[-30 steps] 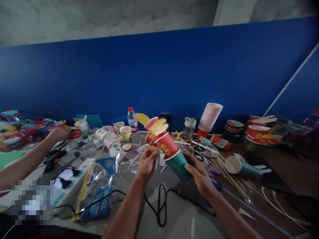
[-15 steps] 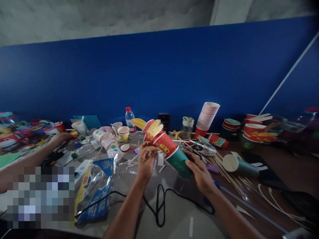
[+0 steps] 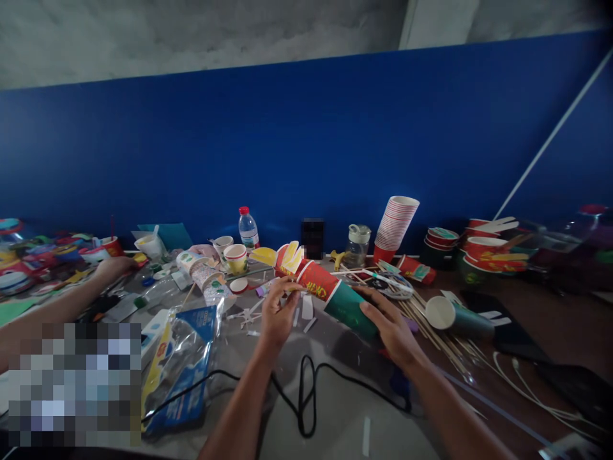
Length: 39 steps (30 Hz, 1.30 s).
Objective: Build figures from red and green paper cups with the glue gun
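Above the table I hold a paper-cup figure (image 3: 320, 282) made of red cups and a green cup joined end to end. Yellow and white petal-like pieces stick out at its far left end. My left hand (image 3: 281, 306) is closed around the red part from below, near a yellow piece. Round the green cup at the lower right my right hand (image 3: 385, 322) is wrapped. The figure lies tilted, its green end lower and nearer to me. Parts of the left fingers are hidden behind the cups.
A tall stack of paper cups (image 3: 397, 223), a glass jar (image 3: 358, 246) and a water bottle (image 3: 248, 229) stand at the back. A black cable (image 3: 306, 396) loops in front. Another person's arm (image 3: 71, 294) reaches in from the left. Wooden sticks (image 3: 438, 335) lie right.
The cup figure has turned closer to level, its petal end dropping slightly. Both hands keep their hold on it. The view has shifted a little.
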Tool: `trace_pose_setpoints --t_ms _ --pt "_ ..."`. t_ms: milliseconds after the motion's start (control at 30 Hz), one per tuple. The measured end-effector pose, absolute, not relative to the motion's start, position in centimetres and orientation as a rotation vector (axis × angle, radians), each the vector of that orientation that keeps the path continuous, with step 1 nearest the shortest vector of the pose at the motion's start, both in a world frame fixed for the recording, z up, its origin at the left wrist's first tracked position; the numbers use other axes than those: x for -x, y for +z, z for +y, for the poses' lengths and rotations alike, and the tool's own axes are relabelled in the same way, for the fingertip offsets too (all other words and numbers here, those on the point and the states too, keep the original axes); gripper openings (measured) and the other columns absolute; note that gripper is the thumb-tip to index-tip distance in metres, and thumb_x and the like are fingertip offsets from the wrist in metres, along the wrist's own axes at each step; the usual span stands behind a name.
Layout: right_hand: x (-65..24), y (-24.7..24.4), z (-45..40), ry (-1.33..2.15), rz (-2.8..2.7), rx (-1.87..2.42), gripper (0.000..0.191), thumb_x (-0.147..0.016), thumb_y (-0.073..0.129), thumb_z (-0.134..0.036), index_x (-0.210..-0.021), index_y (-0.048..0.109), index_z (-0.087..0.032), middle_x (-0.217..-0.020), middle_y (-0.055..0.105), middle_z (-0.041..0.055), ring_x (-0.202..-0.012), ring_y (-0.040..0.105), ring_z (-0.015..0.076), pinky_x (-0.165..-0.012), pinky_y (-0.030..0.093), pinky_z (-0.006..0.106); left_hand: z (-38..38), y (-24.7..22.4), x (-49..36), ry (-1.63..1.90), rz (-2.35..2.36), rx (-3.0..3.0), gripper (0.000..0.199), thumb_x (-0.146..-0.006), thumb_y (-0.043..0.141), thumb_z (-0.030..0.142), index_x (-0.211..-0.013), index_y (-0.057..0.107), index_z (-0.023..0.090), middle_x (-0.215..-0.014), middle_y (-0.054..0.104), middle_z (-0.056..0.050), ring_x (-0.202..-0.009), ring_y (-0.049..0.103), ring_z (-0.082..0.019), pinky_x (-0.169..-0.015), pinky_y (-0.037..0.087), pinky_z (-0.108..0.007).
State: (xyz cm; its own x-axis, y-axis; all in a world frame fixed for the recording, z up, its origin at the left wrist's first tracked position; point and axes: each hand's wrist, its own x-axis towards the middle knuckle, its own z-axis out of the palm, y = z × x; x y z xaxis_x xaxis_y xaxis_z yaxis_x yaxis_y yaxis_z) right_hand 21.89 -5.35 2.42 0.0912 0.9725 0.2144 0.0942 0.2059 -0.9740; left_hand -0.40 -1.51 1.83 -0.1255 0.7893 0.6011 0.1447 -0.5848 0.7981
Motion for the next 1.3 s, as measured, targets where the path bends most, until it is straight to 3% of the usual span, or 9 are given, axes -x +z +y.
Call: trace_pose_setpoints --t_ms 333,667,800,967,1300 --pt "-23.1 2.1 -4.8 0.86 -1.316 1.183 0.047 -0.078 0.06 -0.055 -0.111 0.065 -0.022 -0.117 0.067 0.0085 -0.108 0.059 0.0284 -0.092 0.046 0.04 -1.7 2.1 -0.2 1.651 0.974 -1.578 0.018 -0.078 0.064 0.035 -0.079 0.068 0.017 -0.084 0.061 -0.003 -0.061 0.052 -0.01 -0.059 0.045 -0.024" --pt "-23.3 2.8 -5.0 0.835 -1.406 1.244 0.044 -0.081 0.057 -0.053 -0.11 0.065 -0.022 -0.113 0.068 0.0066 -0.102 0.062 0.0261 -0.086 0.048 0.036 -2.1 2.7 -0.6 1.567 1.034 -1.544 0.022 -0.075 0.065 0.037 -0.067 0.06 0.017 -0.058 0.05 0.003 -0.052 0.048 -0.009 -0.051 0.04 -0.021" --pt "-23.2 2.6 -4.8 0.801 -1.393 1.283 0.042 -0.081 0.056 -0.053 -0.107 0.067 -0.022 -0.11 0.069 0.0066 -0.103 0.061 0.0269 -0.086 0.048 0.037 -2.2 2.3 -0.8 1.558 1.01 -1.526 0.018 -0.077 0.064 0.034 -0.074 0.061 0.017 -0.063 0.054 0.002 -0.054 0.053 -0.01 -0.053 0.044 -0.022" --pt "-23.3 2.5 -4.7 0.769 -1.502 1.25 0.044 -0.082 0.055 -0.051 -0.112 0.065 -0.021 -0.114 0.068 0.0087 -0.105 0.061 0.0281 -0.091 0.047 0.041 -1.8 1.7 -0.8 1.684 0.934 -1.586 0.017 -0.078 0.065 0.034 -0.078 0.066 0.017 -0.082 0.061 -0.004 -0.076 0.06 -0.016 -0.068 0.052 -0.028" --pt "-24.5 4.3 -5.3 0.603 -1.856 1.258 0.054 -0.077 0.062 -0.043 -0.125 0.057 -0.02 -0.125 0.063 0.0114 -0.115 0.058 0.0301 -0.097 0.046 0.045 -2.1 1.7 -0.5 1.737 0.845 -1.822 0.008 -0.081 0.062 0.021 -0.082 0.07 0.021 -0.093 0.061 -0.006 -0.091 0.059 -0.018 -0.079 0.047 -0.029"
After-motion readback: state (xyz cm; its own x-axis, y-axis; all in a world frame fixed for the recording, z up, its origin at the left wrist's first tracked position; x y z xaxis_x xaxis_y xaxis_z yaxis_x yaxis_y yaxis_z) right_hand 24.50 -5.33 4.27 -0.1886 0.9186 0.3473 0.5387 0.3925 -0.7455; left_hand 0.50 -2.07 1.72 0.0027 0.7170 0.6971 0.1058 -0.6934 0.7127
